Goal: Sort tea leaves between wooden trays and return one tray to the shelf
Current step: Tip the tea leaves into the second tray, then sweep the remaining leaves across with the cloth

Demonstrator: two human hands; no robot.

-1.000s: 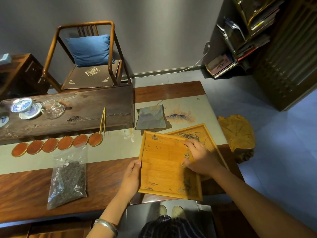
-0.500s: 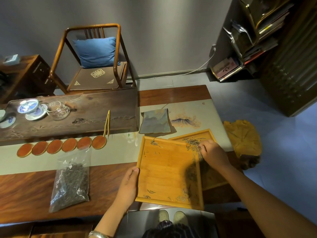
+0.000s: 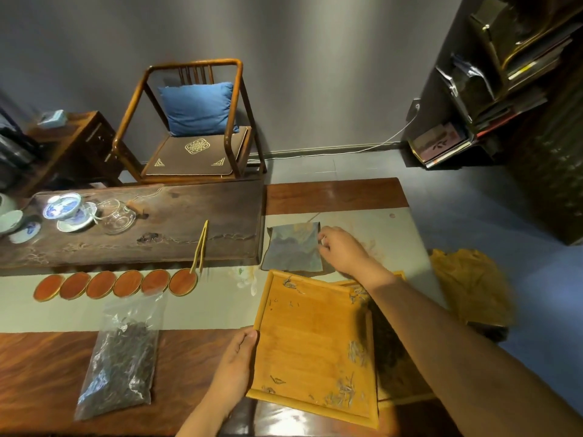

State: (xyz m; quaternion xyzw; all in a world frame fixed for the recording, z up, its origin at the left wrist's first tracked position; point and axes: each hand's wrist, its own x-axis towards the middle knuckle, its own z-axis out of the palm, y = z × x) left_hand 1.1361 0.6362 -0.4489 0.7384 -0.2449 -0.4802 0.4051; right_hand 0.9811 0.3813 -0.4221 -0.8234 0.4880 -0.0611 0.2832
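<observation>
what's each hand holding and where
Left hand grips the top tray by its left rim. Right hand is at the cloth's right edge; grip unclear.

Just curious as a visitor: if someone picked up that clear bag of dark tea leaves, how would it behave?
The bag of tea leaves would probably sag: its thin clear film lies wrinkled and flat on the table. It likely weighs little, as dry loose leaf. Its top looks empty and crumpled, so leaves may shift downward.

I counted two wooden trays [image 3: 312, 348] at lower centre, six round coasters [image 3: 127, 283] in a row at left, and one bag of tea [image 3: 121, 361] at lower left.
</observation>
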